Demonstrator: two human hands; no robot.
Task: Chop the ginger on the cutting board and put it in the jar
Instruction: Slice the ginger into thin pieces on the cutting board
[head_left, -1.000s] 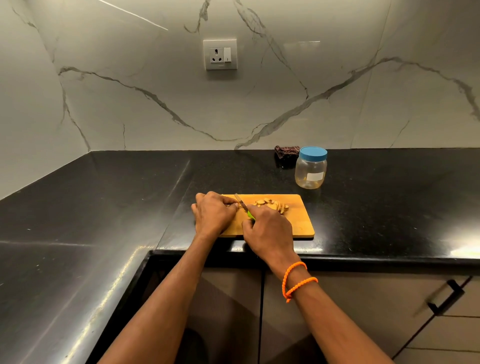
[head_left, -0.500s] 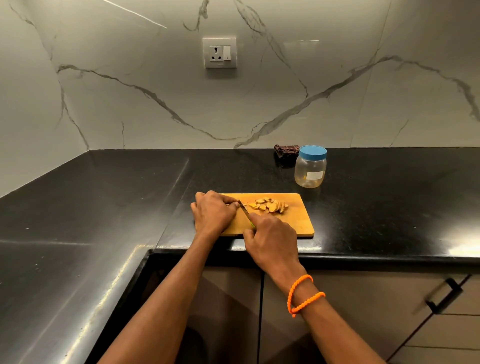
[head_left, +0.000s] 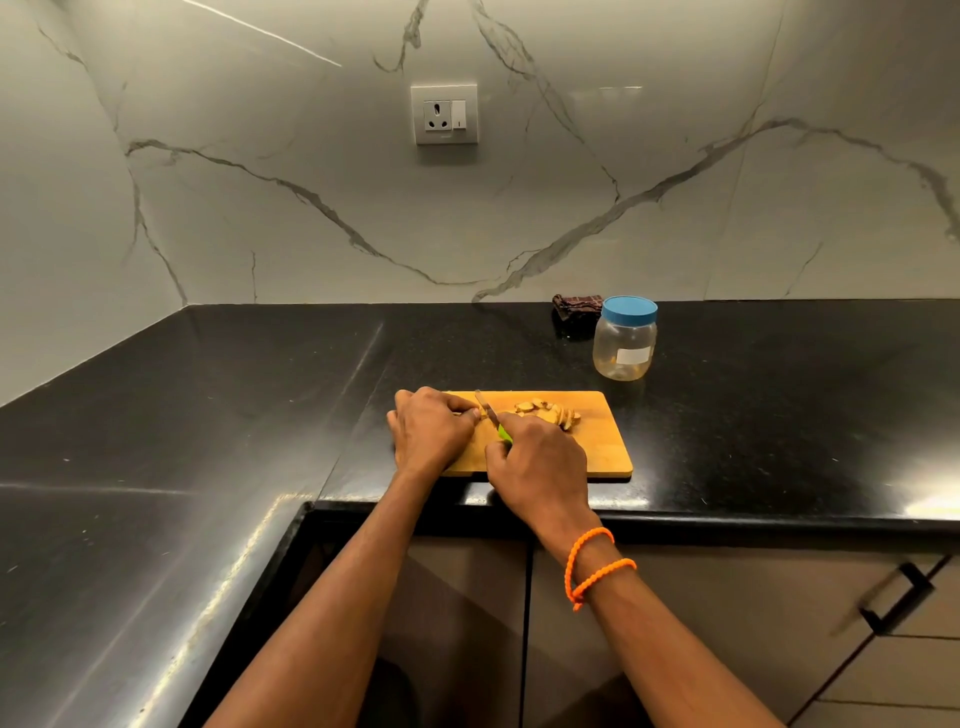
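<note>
On jar (head_left: 625, 338), blank white label (head_left: 632, 356)

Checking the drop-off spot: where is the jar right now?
In the head view, the jar stands lid on, on the black counter beyond the cutting board's far right corner, beside a dark cloth.

One rectangular wooden cutting board (head_left: 602, 447). One small knife with a green handle (head_left: 493, 420). One clear plastic jar (head_left: 624, 345), one blue screw lid (head_left: 629, 310) on it. One heap of pale ginger slices (head_left: 550, 413); the slices overlap, number cannot be told. One dark folded cloth (head_left: 576, 307). One white wall socket plate (head_left: 444, 114). Two bare hands: left hand (head_left: 428, 428), right hand (head_left: 540, 462). Two loops of orange beaded wristband (head_left: 592, 566). One black cabinet handle (head_left: 896, 597).
</note>
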